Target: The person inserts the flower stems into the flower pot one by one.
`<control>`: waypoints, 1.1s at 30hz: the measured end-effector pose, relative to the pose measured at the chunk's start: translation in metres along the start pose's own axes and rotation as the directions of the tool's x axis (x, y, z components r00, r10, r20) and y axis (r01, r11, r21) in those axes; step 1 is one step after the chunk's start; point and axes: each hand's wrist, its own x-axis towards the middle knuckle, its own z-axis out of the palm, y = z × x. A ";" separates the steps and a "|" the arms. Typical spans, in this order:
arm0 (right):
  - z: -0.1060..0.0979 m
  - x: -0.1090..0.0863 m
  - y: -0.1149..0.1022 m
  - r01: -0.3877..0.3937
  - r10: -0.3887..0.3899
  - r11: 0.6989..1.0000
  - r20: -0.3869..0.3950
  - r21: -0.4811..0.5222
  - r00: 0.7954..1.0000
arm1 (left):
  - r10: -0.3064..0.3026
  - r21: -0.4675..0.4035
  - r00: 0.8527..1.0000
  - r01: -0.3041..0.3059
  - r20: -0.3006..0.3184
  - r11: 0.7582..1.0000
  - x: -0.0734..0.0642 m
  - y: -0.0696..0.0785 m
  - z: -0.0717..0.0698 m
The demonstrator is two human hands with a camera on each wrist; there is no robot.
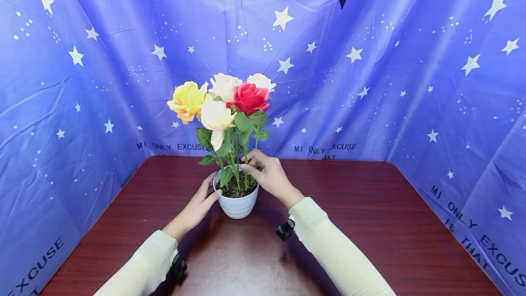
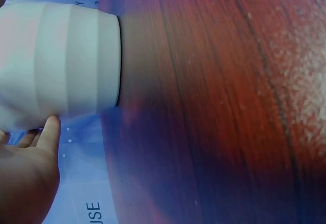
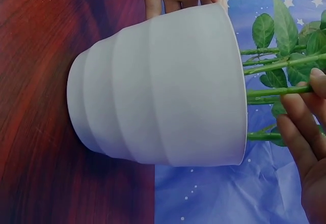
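Note:
A white ribbed flower pot point(image 1: 237, 207) stands upright on the table, holding dark soil point(image 1: 236, 187) and several rose stems. The blooms above are a yellow rose point(image 1: 187, 100), a red rose point(image 1: 249, 98) and several pale cream ones. My left hand point(image 1: 199, 202) rests on the pot's left side, thumb near the rim, fingers fairly straight; the left wrist view shows the pot wall point(image 2: 66, 61) against its fingertips. Above the right rim, my right hand point(image 1: 269, 175) pinches a green rose stem point(image 3: 280, 90) between thumb and fingers. Which bloom tops that stem I cannot tell.
The dark red wooden table point(image 1: 349, 223) extends around the pot. A blue curtain point(image 1: 328, 81) with white stars and lettering hangs behind it and at both sides. Green leaves point(image 1: 244, 123) crowd the stems beside my right fingers.

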 end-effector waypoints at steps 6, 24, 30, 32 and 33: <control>0.000 0.000 -0.001 -0.022 0.022 1.000 0.018 0.014 1.000 | -0.003 -0.015 1.000 0.003 -0.005 1.000 0.000 0.002 -0.001; -0.001 -0.001 0.000 -0.147 0.148 0.989 -0.021 0.025 0.989 | -0.013 -0.020 1.000 0.013 -0.002 1.000 0.000 0.002 0.001; 0.000 0.003 0.002 -0.156 0.156 0.988 -0.037 0.016 0.987 | -0.022 -0.022 1.000 0.022 0.005 1.000 -0.001 0.004 0.000; 0.001 0.004 0.002 -0.158 0.158 0.987 -0.039 0.005 0.987 | -0.026 -0.022 1.000 0.027 0.005 0.999 0.000 0.004 0.000; 0.001 0.005 0.002 -0.160 0.160 0.987 -0.041 0.002 0.986 | -0.028 -0.021 1.000 0.028 0.004 0.999 0.000 0.003 0.000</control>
